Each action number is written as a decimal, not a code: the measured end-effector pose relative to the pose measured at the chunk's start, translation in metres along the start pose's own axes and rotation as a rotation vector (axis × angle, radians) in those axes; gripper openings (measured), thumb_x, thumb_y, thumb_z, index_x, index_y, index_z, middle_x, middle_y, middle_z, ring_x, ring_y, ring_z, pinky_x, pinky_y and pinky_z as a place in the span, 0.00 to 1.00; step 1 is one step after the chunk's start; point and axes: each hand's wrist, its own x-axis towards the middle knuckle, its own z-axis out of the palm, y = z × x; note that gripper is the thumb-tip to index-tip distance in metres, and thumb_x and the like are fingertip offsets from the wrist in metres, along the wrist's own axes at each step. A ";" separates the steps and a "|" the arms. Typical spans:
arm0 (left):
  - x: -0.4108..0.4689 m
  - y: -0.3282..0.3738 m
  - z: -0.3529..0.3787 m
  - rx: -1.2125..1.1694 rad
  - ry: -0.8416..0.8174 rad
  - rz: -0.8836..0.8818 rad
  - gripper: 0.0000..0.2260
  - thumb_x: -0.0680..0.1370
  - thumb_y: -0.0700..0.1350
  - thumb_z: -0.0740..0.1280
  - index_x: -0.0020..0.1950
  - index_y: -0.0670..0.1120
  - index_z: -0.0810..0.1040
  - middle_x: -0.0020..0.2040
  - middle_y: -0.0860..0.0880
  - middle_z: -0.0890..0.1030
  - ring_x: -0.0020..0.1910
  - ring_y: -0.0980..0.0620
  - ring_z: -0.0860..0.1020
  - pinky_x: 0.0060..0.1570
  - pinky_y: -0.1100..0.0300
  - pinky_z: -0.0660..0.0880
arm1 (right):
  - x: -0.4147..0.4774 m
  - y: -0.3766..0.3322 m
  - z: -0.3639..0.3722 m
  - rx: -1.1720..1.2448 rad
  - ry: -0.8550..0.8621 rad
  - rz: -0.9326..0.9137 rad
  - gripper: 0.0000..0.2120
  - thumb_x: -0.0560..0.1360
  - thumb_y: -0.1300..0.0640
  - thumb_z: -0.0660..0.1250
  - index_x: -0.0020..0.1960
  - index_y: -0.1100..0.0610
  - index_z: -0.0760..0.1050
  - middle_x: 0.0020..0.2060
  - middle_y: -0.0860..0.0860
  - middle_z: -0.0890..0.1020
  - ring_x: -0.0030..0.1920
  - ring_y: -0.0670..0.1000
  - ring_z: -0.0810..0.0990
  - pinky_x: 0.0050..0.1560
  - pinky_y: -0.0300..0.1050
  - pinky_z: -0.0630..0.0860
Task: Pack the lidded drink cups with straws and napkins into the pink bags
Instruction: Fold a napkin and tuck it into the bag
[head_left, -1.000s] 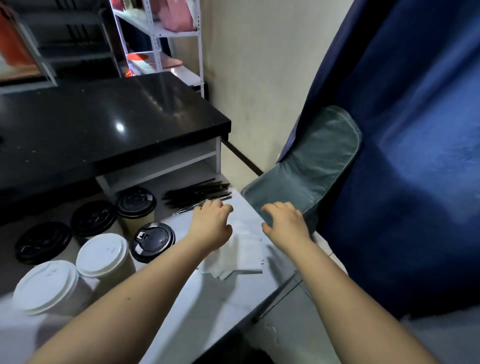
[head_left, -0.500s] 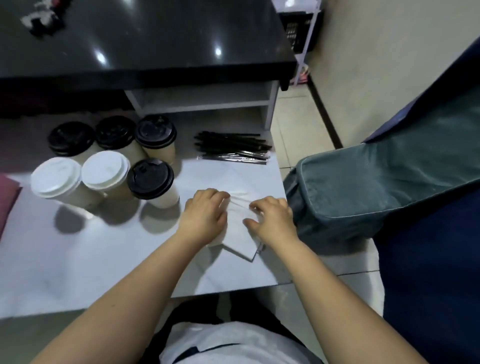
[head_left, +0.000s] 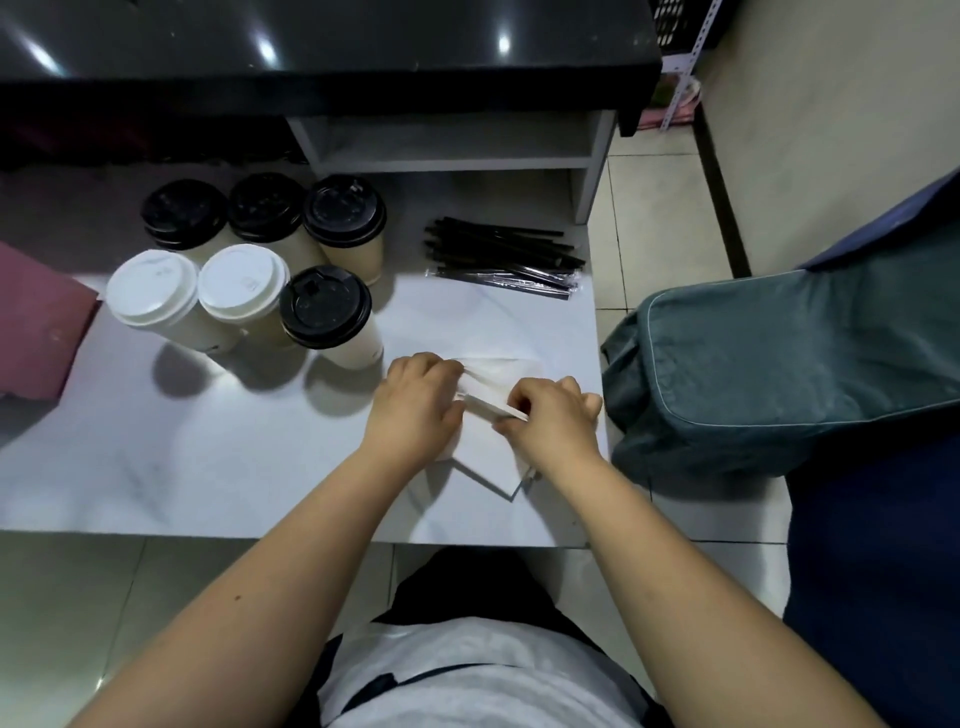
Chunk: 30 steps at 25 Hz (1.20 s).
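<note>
White paper napkins (head_left: 491, 452) are lying stacked at the right-centre of the head view, near the worktop (head_left: 182, 467) edge. The left hand (head_left: 415, 402) is pressing down on the stack, fingers curled; the right hand (head_left: 550, 421) is pinching the top sheets by their edge. Thin sheets are clinging, so several may be lifting together or tearing. Six lidded cups (head_left: 327, 306) are standing close at centre-left, straws (head_left: 504, 260) above, a pink bag (head_left: 36, 322) at the left edge; a swinging elbow risks tipping a cup.

Six lidded cups (head_left: 332, 312) (four black lids, two white).
</note>
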 end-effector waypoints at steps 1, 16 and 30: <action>0.000 0.000 -0.001 -0.010 0.004 -0.009 0.19 0.74 0.46 0.68 0.65 0.47 0.75 0.60 0.45 0.75 0.61 0.41 0.70 0.59 0.48 0.70 | 0.001 0.000 -0.001 0.009 -0.005 -0.018 0.09 0.70 0.47 0.70 0.43 0.51 0.74 0.41 0.44 0.77 0.52 0.51 0.69 0.47 0.48 0.58; -0.015 -0.003 -0.095 0.008 0.353 0.013 0.21 0.70 0.34 0.65 0.63 0.46 0.76 0.57 0.46 0.77 0.59 0.41 0.71 0.53 0.45 0.72 | 0.010 -0.055 -0.076 0.123 0.066 -0.451 0.15 0.70 0.63 0.66 0.53 0.48 0.76 0.47 0.46 0.81 0.49 0.51 0.77 0.49 0.48 0.75; -0.150 -0.156 -0.218 0.130 0.539 -0.223 0.19 0.73 0.46 0.68 0.65 0.50 0.75 0.60 0.49 0.76 0.62 0.45 0.70 0.57 0.49 0.66 | -0.064 -0.288 -0.015 -0.180 0.493 -1.103 0.06 0.61 0.65 0.67 0.39 0.60 0.77 0.34 0.55 0.77 0.34 0.59 0.73 0.29 0.49 0.72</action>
